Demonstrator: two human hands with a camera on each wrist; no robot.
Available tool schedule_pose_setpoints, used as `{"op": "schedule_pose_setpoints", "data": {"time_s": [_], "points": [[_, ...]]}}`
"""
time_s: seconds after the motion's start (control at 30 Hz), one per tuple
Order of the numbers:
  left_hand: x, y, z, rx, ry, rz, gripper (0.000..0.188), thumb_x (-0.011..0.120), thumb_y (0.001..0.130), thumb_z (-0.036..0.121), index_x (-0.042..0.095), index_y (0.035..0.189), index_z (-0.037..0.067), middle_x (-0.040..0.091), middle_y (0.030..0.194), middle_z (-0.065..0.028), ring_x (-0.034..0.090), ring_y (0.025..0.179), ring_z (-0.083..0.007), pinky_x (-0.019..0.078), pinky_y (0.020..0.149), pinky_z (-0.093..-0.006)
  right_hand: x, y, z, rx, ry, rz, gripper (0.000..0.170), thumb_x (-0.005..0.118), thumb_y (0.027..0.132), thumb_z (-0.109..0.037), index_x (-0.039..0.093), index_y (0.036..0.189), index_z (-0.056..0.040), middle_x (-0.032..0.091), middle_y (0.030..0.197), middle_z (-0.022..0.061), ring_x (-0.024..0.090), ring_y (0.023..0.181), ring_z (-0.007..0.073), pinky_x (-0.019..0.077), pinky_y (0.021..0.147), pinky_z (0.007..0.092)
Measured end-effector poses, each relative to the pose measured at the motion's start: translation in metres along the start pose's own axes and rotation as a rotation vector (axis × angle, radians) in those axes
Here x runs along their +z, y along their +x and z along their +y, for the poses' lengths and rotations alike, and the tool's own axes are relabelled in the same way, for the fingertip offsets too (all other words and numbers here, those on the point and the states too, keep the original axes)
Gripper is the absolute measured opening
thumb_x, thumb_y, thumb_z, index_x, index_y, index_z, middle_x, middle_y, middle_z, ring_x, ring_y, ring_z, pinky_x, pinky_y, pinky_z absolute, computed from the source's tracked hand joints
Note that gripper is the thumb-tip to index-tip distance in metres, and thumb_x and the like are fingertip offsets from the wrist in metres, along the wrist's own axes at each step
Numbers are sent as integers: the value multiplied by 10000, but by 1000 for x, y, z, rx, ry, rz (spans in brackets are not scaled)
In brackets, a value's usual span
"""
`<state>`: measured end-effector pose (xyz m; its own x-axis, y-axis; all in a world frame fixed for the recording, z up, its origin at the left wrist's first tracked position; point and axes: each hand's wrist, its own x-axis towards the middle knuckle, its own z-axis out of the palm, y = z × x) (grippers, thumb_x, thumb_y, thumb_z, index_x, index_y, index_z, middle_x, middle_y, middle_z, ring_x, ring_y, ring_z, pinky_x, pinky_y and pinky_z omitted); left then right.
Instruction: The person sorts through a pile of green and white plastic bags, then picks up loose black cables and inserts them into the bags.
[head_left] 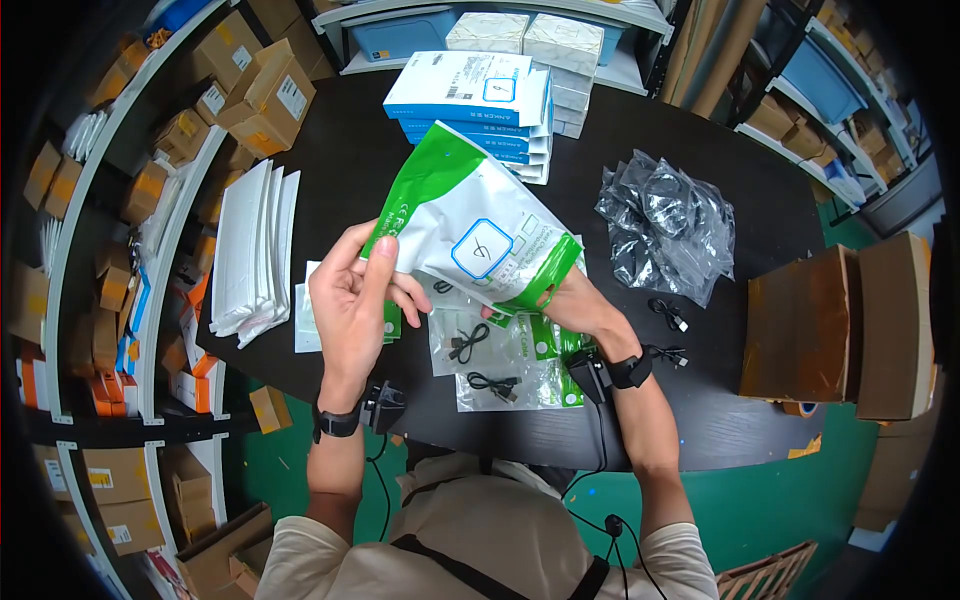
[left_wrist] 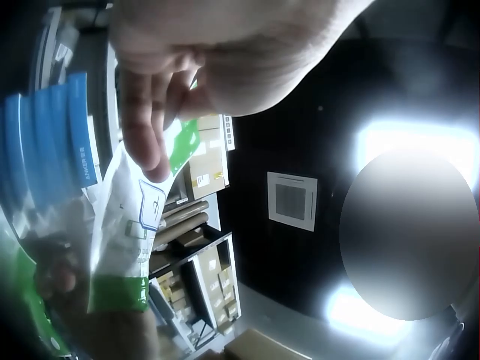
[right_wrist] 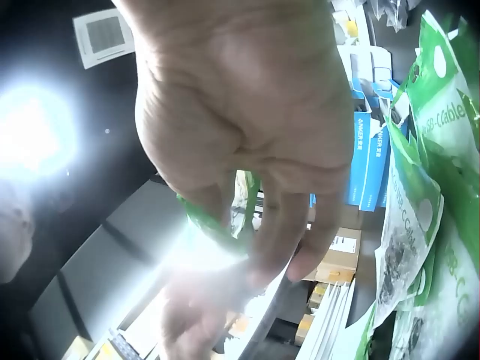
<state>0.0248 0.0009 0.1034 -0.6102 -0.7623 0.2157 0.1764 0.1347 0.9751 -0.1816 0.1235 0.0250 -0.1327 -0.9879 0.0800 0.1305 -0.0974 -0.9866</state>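
A white and green plastic cable pouch (head_left: 425, 215) with a blue-framed cable picture is held up tilted over the table. My left hand (head_left: 345, 300) pinches its left edge, the thumb lying on the printed face. At the lower right green end, my right hand (head_left: 585, 305) holds the pouch, its fingers mostly hidden behind it. In the right wrist view, green film (right_wrist: 196, 216) shows between thumb and curled fingers. Below the hands lie several clear-fronted pouches (head_left: 540, 375), with black cables (head_left: 492, 386) showing through.
Blue and white boxes (head_left: 455, 90) are stacked at the back. Grey plastic bags (head_left: 665, 225) lie right of the pouch, with loose black cables (head_left: 668, 314) near them. White padded envelopes (head_left: 255, 250) sit at left, and a cardboard box (head_left: 800, 320) stands at the right edge.
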Motion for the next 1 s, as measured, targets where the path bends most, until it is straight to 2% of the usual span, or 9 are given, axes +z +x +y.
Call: {"op": "schedule_pose_setpoints", "data": {"time_s": [0.33,0.43,0.6,0.7,0.73,0.83,0.87,0.97,1.0], "points": [[-5,-3,-4,-5,43,-23,281,537,1045,173,589,1177,-69,664,691,-98,642,516,-141,442,418,-219,6,7,-5,-146,-164,185,431,684,873,45,583,1292,34,679,1204,85,629,1067,134,524,923,310],[-3,-4,-4,12,51,-4,276,539,1044,171,593,1168,-68,669,712,-98,641,520,-139,441,420,-217,7,11,1,-108,62,257,462,700,859,44,575,1304,29,678,1203,79,617,1087,132,507,940,295],[-2,-6,-6,36,26,42,271,547,1039,185,588,1155,-56,665,740,-106,637,522,-162,448,423,-237,4,9,3,-36,176,246,453,686,865,46,571,1303,26,673,1208,68,598,1123,133,493,964,296],[-4,-6,-9,35,2,36,270,553,1037,175,597,1149,-67,683,784,-109,652,540,-159,459,426,-232,7,11,-2,-178,-22,206,413,653,891,39,571,1295,20,694,1092,77,664,914,117,544,776,259],[-3,-6,-9,28,-5,52,271,553,1037,176,596,1149,-67,683,786,-112,652,539,-163,464,426,-236,6,9,-6,-177,-21,208,413,653,891,39,571,1295,20,694,1092,77,664,914,117,544,776,259],[-4,-5,-11,13,-20,87,274,553,1036,177,594,1149,-69,684,788,-119,654,537,-173,474,427,-244,4,1,-28,217,36,-19,483,639,916,18,483,1373,36,682,919,89,631,594,104,475,483,232],[-7,-5,-13,9,-24,83,276,552,1037,177,592,1153,-70,684,791,-124,654,537,-176,477,428,-248,5,1,-25,220,38,-18,483,639,916,18,483,1373,36,682,919,89,631,594,104,475,483,232],[-14,-6,-18,2,-33,76,279,549,1037,177,586,1160,-71,684,796,-132,655,537,-183,484,429,-255,6,3,-10,188,129,47,365,604,935,10,563,1296,37,648,764,75,477,384,75,308,354,223],[-16,-7,-18,-11,-47,98,281,548,1038,177,583,1164,-71,682,794,-134,654,537,-187,485,429,-256,4,3,-9,189,129,47,365,604,935,10,563,1296,37,648,764,75,477,384,75,308,354,223]]}}
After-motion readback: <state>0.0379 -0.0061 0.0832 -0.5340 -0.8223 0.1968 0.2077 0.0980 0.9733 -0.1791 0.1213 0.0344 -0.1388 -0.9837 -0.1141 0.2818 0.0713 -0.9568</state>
